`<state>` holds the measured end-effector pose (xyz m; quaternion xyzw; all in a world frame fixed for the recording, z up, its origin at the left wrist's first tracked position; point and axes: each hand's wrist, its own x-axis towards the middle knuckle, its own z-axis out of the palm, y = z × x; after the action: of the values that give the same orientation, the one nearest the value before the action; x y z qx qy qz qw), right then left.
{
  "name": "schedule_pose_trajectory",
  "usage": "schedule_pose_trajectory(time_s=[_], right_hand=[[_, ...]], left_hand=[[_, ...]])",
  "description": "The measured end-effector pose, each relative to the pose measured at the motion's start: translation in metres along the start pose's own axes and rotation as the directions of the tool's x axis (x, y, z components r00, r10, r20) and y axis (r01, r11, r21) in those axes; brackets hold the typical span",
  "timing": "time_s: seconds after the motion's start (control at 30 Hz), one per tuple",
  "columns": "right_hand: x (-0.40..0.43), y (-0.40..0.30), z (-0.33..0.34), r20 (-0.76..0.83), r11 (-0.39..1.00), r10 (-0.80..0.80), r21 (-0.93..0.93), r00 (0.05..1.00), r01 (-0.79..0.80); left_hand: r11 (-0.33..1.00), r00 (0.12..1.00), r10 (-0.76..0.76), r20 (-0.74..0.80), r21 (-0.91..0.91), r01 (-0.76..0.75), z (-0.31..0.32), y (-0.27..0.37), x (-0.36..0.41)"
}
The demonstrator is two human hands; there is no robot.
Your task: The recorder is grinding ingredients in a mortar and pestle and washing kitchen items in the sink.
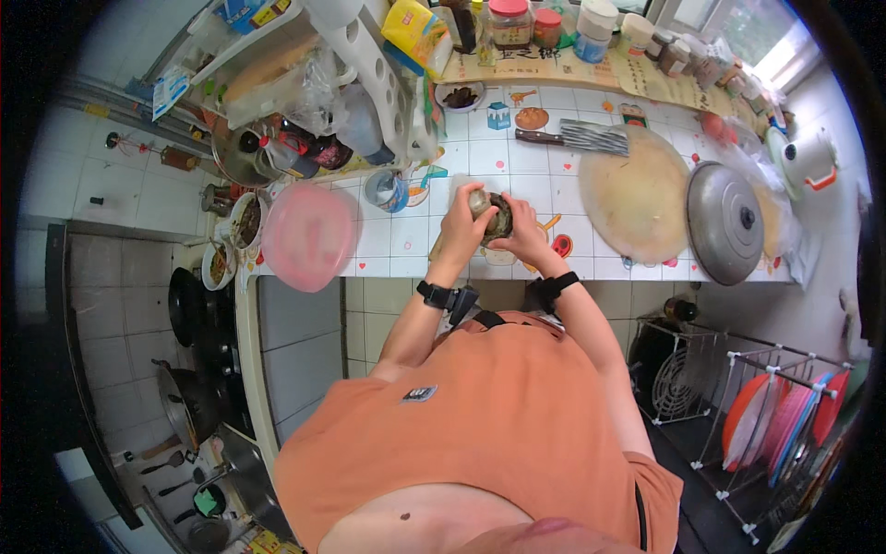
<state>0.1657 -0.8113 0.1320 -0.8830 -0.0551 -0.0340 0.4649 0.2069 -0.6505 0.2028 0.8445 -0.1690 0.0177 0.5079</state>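
Observation:
Over the tiled counter, my left hand (465, 225) grips a small pale, rounded object (479, 202), perhaps a glass jar or its lid; I cannot tell which. My right hand (524, 232) is curled around the side of a dark, round container (500, 220), whose contents are too small to make out. The two objects touch or overlap between my hands. Left of them stands a blue patterned cup (387, 192). A cleaver (574, 136) with a dark wooden handle lies behind and to the right, its blade over the rim of a round chopping board (633, 201).
A pink plastic basin (309, 236) sits at the counter's left front, near two food bowls. A metal lid (725, 223) rests right of the board. A small dish of dark food (459, 96) and several jars (511, 24) line the back. A white rack (387, 83) stands back left.

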Motion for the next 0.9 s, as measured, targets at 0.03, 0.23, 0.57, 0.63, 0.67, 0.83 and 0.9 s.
schedule_pose_trajectory(time_s=[0.03,0.23,0.57,0.63,0.67,0.83,0.9], right_hand=[[0.003,0.001,-0.002,-0.006,1.0,-0.004,-0.003,1.0,0.004],[0.001,0.004,0.001,-0.034,0.999,-0.043,-0.031,0.998,0.042],[0.002,0.008,-0.001,-0.05,0.998,-0.064,-0.008,0.997,0.064],[0.003,0.004,-0.002,-0.029,1.0,-0.02,-0.004,0.999,0.02],[0.001,0.001,-0.002,0.002,0.999,0.032,0.01,0.999,-0.032],[0.0,0.002,-0.001,-0.01,1.0,-0.012,-0.015,1.0,0.012],[0.003,0.002,-0.003,-0.025,1.0,-0.001,-0.016,1.0,0.0]], left_hand=[[0.997,0.998,-0.034,-0.05,-0.077,0.031,-0.002,0.008,-0.001],[0.986,0.989,0.011,-0.147,-0.164,-0.036,0.012,-0.013,-0.006],[0.994,0.998,-0.037,0.05,-0.098,0.042,0.006,0.0,-0.002],[0.991,0.999,-0.012,-0.046,-0.135,0.006,0.001,0.013,-0.001],[0.986,0.991,-0.006,-0.137,-0.164,-0.017,-0.001,0.02,-0.006],[0.997,0.995,0.052,-0.085,-0.051,-0.056,0.006,0.014,-0.005],[0.998,0.999,0.053,-0.01,-0.031,-0.053,0.008,0.006,0.0]])
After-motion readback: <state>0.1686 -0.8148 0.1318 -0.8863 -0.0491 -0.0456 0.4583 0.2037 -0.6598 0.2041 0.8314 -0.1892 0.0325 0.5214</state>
